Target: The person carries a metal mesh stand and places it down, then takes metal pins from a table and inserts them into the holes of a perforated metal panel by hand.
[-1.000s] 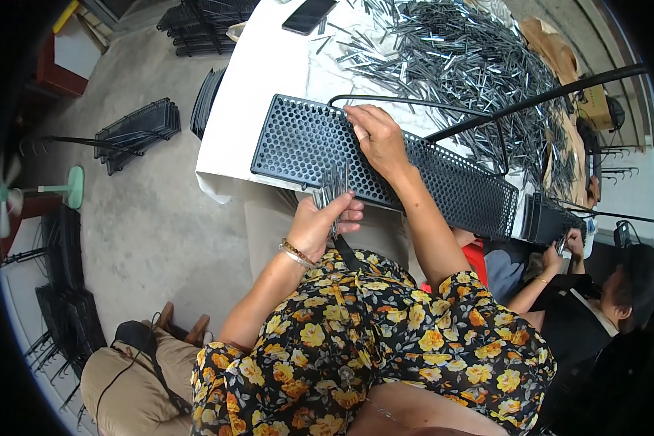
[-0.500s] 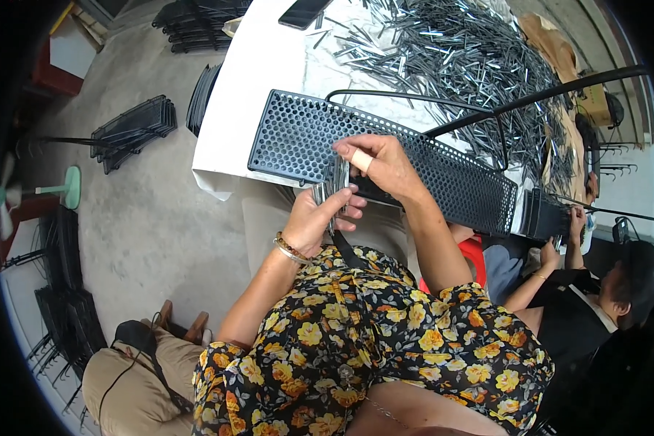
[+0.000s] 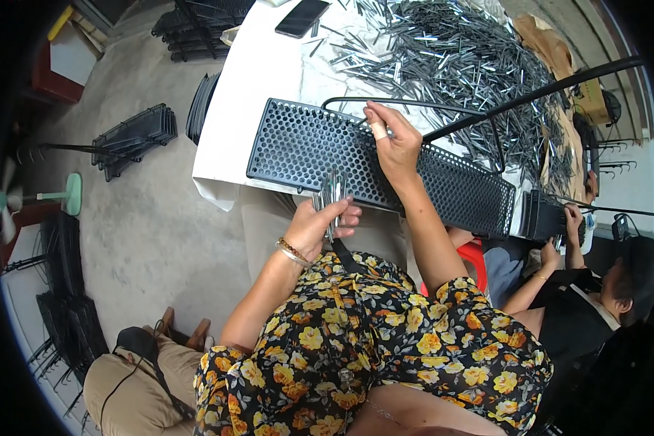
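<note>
A bundle of thin, shiny metal strips (image 3: 332,190) stands upright in the closed fingers of my left hand (image 3: 320,220), just in front of a long black perforated metal tray (image 3: 291,142). My right hand (image 3: 400,149) is over the tray's far edge, thumb and fingers pinched together beside the row of small holes there. Whatever is between those fingertips is too small or hidden to make out. A pale wrap (image 3: 378,130) covers part of one right finger. Behind the tray runs a bent black rod frame (image 3: 414,105).
A big heap of dark metal strips (image 3: 458,58) covers the far side of the white-covered table (image 3: 229,138). A phone (image 3: 302,18) lies at the back. On the right, a co-worker's hands (image 3: 563,232) work at another black piece. Stacked black racks (image 3: 134,138) stand on the floor to the left.
My right hand has moved from the bundle of strips, away from me and to the right, to the tray's far edge. My left hand keeps holding the bundle in nearly the same place.
</note>
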`<move>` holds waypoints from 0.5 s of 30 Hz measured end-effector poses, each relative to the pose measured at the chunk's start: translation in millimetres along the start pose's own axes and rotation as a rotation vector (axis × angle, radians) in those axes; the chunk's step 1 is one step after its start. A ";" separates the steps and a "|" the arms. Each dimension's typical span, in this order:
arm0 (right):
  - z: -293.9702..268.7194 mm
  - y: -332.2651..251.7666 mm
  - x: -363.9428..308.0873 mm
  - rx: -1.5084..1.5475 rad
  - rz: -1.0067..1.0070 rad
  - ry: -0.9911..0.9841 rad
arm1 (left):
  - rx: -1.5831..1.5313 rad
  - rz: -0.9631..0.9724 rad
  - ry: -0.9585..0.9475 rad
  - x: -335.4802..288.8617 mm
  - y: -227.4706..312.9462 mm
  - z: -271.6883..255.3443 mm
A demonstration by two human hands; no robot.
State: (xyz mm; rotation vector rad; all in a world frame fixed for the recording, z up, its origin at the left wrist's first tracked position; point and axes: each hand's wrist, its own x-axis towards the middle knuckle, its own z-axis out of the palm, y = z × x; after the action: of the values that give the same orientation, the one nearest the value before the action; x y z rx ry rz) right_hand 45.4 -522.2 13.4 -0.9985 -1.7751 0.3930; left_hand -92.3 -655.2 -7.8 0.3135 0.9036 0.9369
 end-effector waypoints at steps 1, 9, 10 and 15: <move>0.6 1.8 0.3 -0.001 0.000 0.001 | 0.000 0.000 -0.001 -0.2 -1.3 -0.7; 4.9 7.2 0.2 -0.111 -0.165 -0.010 | -0.006 0.021 -0.004 -4.1 0.9 3.3; 6.2 9.9 -1.3 -0.113 -0.158 -0.037 | -0.027 0.026 0.008 -3.1 0.3 2.5; 9.8 19.9 -10.3 -0.181 -0.169 -0.148 | 0.014 0.017 0.010 -1.2 -6.0 -3.2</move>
State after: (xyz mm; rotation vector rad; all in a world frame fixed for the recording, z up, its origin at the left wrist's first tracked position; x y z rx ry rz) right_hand 47.0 -516.4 -10.4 -0.9545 -2.0414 0.2066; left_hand -91.8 -660.1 -12.6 0.3294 0.9181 0.9483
